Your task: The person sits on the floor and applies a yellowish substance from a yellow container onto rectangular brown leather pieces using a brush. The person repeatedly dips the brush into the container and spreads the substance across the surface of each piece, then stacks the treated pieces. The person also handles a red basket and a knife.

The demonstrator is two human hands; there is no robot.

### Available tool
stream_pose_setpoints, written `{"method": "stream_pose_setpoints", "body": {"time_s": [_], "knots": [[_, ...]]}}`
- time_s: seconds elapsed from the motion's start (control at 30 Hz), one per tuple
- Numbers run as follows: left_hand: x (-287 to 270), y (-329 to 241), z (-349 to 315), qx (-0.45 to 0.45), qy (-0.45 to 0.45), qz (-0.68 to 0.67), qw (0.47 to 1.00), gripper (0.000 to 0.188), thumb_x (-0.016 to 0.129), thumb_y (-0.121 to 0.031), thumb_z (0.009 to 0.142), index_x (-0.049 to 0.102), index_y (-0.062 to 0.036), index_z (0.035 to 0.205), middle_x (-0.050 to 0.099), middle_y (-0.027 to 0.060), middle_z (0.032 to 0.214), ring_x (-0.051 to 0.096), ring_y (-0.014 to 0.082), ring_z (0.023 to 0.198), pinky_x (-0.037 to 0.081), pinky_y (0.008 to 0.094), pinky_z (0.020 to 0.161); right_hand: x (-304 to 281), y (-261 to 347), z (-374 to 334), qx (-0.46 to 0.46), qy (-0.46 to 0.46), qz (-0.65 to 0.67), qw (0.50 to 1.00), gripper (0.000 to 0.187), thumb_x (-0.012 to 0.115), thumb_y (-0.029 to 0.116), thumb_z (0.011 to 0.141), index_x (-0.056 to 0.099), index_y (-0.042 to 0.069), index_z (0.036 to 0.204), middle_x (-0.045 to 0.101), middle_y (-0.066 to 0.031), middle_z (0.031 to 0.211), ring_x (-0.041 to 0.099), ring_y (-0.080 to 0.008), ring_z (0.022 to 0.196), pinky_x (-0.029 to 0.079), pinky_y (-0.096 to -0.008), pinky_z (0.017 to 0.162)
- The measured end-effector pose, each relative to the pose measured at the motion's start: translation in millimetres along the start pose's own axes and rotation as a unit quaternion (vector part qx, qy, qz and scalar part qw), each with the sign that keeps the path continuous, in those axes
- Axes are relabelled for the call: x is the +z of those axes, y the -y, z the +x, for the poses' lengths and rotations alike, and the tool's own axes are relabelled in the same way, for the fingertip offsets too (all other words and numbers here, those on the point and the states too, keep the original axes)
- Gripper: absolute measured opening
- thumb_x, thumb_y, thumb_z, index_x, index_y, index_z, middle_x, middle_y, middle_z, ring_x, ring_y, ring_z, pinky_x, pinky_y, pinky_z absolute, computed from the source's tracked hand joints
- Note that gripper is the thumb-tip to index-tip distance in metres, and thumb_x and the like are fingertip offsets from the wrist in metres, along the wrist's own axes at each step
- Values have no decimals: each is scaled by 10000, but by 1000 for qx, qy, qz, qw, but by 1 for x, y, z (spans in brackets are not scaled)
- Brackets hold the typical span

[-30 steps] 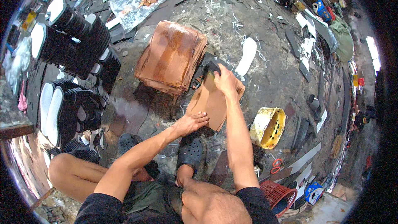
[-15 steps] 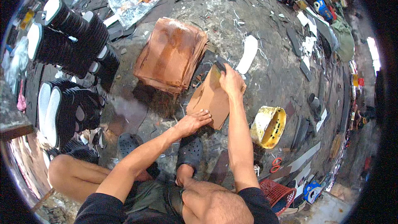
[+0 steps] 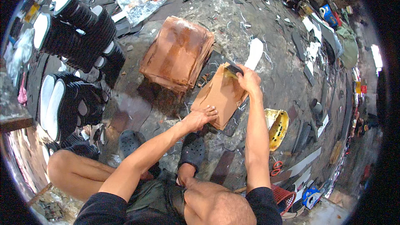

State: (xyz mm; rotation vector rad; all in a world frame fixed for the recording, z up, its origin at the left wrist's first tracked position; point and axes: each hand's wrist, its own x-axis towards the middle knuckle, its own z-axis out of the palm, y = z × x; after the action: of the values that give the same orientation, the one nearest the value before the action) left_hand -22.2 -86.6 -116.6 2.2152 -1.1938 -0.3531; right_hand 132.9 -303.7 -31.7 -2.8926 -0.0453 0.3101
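A small stack of tan-brown sheets (image 3: 214,96) lies on the floor in front of me, with a wet-looking yellowish patch at its far end. My left hand (image 3: 201,118) rests on the stack's near left edge, fingers laid out flat and gripping nothing. At the far right corner, my right hand (image 3: 250,79) is closed around a dark, flat spreader-like tool (image 3: 234,69), which touches the top sheet. The tool's exact kind is partly hidden by the fingers. Just beyond that hand lies a white sole-shaped piece (image 3: 254,53).
A taller stack of reddish-brown sheets (image 3: 177,54) stands to the far left. Piles of black-and-white soles (image 3: 75,104) line the left side. To the right are a yellow-stained pot (image 3: 278,130), red-handled scissors (image 3: 276,168) and a red basket (image 3: 284,198). Scraps litter the floor.
My right hand has moved right with the dark tool, to the stack's far right corner. The left hand keeps its place on the sheets. The whole view has shifted slightly.
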Motion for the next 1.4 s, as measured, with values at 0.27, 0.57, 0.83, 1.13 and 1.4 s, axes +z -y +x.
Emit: {"method": "stream_pose_setpoints", "body": {"time_s": [0.27, 0.57, 0.83, 1.13, 1.4], "knots": [[34, -47, -12, -113, -145, 50, 982, 630, 634, -30, 709, 522, -35, 1329, 473, 144, 1450, 378, 320, 1405, 291, 451, 1187, 20, 29, -11, -120, 81, -14, 989, 322, 631, 244, 888, 657, 258, 1209, 716, -146, 992, 683, -358, 927, 533, -474, 795], [53, -117, -26, -79, 59, -95, 991, 429, 641, -93, 707, 660, -42, 1133, 659, 147, 1161, 634, 311, 1072, 558, 421, 843, 82, 74, -158, -275, -2, 78, 958, 328, 572, 90, 821, 706, 211, 1093, 727, -103, 943, 694, -305, 864, 551, -442, 716], [29, -74, 5, -84, -135, 16, 987, 414, 591, -82, 815, 590, -47, 1228, 555, 138, 1383, 533, 266, 1295, 579, 379, 863, -54, 53, -154, -118, -136, 381, 907, 283, 679, 142, 913, 657, -2, 1155, 722, -115, 1048, 666, -168, 970, 518, -318, 870], [46, -54, 6, -124, -102, 55, 986, 499, 569, -74, 819, 538, -87, 1317, 542, 55, 1421, 549, 209, 1281, 606, 362, 737, 22, -7, -75, -24, -91, 73, 993, 386, 562, 129, 850, 675, 138, 1219, 707, -133, 1125, 691, -305, 1017, 542, -427, 900], [39, -50, 10, -152, -87, 34, 984, 437, 566, -81, 825, 574, -148, 1257, 575, -7, 1371, 586, 194, 1227, 608, 376, 735, 20, -30, -61, -27, -61, 66, 996, 391, 580, 128, 835, 695, 290, 1171, 724, -85, 1065, 700, -324, 912, 567, -450, 793]]}}
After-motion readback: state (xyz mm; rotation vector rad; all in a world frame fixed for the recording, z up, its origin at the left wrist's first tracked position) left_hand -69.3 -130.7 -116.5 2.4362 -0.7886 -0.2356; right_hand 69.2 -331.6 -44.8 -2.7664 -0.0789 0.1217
